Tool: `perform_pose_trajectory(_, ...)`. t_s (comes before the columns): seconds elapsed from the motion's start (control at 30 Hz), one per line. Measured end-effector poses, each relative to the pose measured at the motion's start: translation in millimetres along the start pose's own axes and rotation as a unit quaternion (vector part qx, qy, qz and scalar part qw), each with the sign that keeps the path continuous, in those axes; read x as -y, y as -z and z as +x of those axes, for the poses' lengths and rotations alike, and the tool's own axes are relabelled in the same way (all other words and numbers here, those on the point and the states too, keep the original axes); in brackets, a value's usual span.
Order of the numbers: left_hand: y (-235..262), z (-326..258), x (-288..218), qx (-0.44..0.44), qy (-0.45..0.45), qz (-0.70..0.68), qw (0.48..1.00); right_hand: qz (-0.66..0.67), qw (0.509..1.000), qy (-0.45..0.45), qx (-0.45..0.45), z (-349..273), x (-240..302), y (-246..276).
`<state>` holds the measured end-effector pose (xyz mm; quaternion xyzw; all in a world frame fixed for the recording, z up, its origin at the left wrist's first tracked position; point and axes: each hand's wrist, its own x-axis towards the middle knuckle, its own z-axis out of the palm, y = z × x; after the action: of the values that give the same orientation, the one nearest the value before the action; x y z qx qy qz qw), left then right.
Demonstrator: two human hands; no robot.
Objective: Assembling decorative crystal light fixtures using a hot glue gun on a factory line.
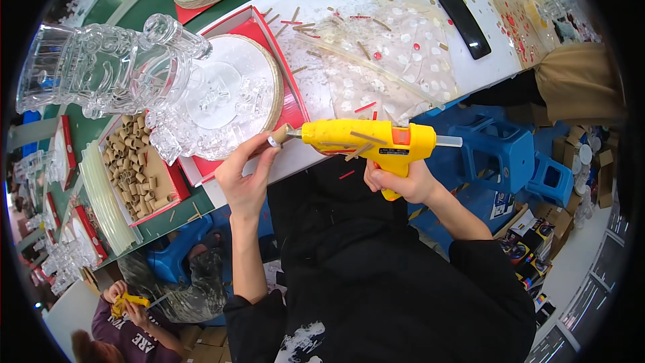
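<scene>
My right hand [405, 181] is wrapped round the handle of a yellow hot glue gun [349, 136], with a clear glue stick [449, 141] jutting from its back end. Between the thumb and fingers of my left hand [245, 173] is a short brown cardboard tube [278, 136]. The gun's nozzle points at the tube and is at or very near its edge. Just beyond my left hand lies a round white disc with a rope-like rim [274, 87] in a red-edged box lid [295, 94]. Clear plastic, figure-like pieces [101, 67] rest over it.
A red-edged tray of cardboard tubes [138, 175] sits left, beside a bundle of glue sticks [99, 188]. Brown and red scraps litter the white table [322, 0]; a black phone [465, 25] lies far right. Blue stools [497, 151] stand right. A co-worker [138, 326] holds another yellow gun, lower left.
</scene>
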<state>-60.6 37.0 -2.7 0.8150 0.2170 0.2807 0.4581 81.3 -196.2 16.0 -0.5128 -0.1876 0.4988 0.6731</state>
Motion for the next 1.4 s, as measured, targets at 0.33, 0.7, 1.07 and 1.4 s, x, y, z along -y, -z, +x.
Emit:
perform_pose_trajectory(0.33,-4.8,-2.8,-2.4,-0.024,0.005,0.016,1.000,-0.095,0.995,0.011,-0.011,-5.8,-6.4,5.2)
perform_pose_trajectory(0.7,-9.2,7.8,-23.4,0.064,0.009,0.076,0.995,-0.032,0.997,0.025,-0.060,-15.0,-5.3,23.7)
perform_pose_trajectory(1.07,-15.3,25.3,-50.6,0.116,0.047,0.233,0.964,0.000,0.995,0.065,-0.072,-14.5,-13.4,33.3)
perform_pose_trajectory(1.4,-28.4,41.3,-51.9,0.197,0.024,0.338,0.920,-0.003,0.994,0.051,-0.093,-19.7,-21.6,41.4)
